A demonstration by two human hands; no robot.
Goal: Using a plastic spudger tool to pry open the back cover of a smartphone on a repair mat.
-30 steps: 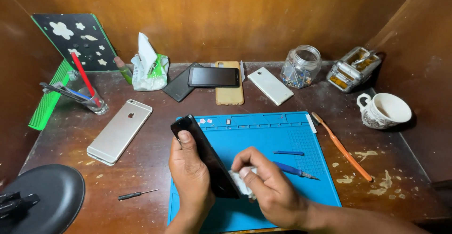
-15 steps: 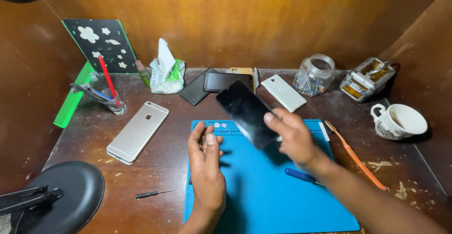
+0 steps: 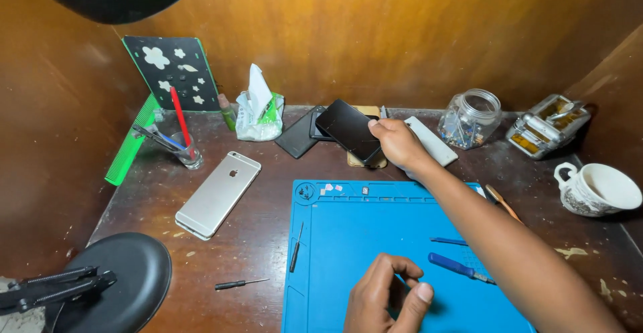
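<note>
One thin, glassy black phone, likely slippery and fragile, was pinched edgewise by right hand fingers near the bench's back edge; left hand loosely curled, empty.

I see both my hands bare: no gloves, rings or watch. Right hand comes with a long bare forearm, no sleeve anywhere up to the frame edge. Left hand shows to the wrist only, also unsleeved. Short, plain, unpainted nails.
</note>
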